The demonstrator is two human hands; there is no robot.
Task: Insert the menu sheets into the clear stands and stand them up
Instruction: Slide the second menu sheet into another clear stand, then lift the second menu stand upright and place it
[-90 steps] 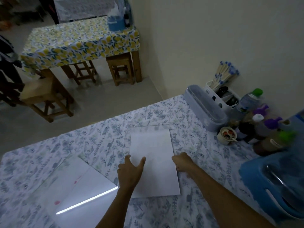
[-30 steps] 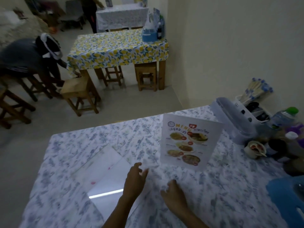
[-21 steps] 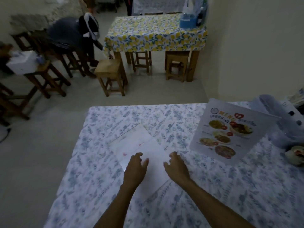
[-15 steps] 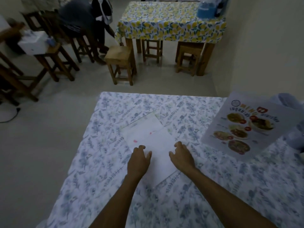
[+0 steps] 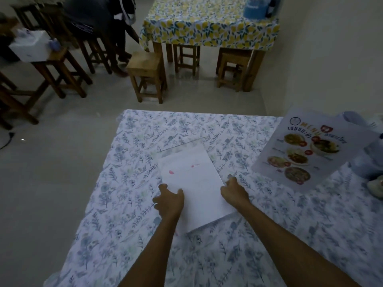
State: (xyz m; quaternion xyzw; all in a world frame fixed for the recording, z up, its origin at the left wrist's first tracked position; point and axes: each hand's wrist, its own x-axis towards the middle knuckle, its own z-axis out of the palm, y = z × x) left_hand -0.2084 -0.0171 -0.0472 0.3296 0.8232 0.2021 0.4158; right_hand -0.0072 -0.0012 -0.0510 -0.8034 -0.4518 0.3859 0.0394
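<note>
A white menu sheet (image 5: 192,179) lies face down on the flowered tablecloth (image 5: 128,235), faint red print showing through. A clear stand (image 5: 178,149) lies flat with it, its transparent edge sticking out beyond the sheet's far end. My left hand (image 5: 169,200) grips the sheet's left edge with the thumb on top. My right hand (image 5: 234,190) holds the right edge with curled fingers. The sheet's near corner looks slightly raised. A finished menu stand (image 5: 308,154) with food pictures stands upright at the right.
A pale plastic container (image 5: 371,162) sits behind the upright menu at the table's right edge. Beyond the table are wooden stools (image 5: 147,73), a yellow-flowered table (image 5: 209,23) and a person bent over at the far left (image 5: 93,15).
The first stand went from lying flat to standing upright at the right. My view and both hands shifted left to the second sheet, and the hands have now closed on its side edges.
</note>
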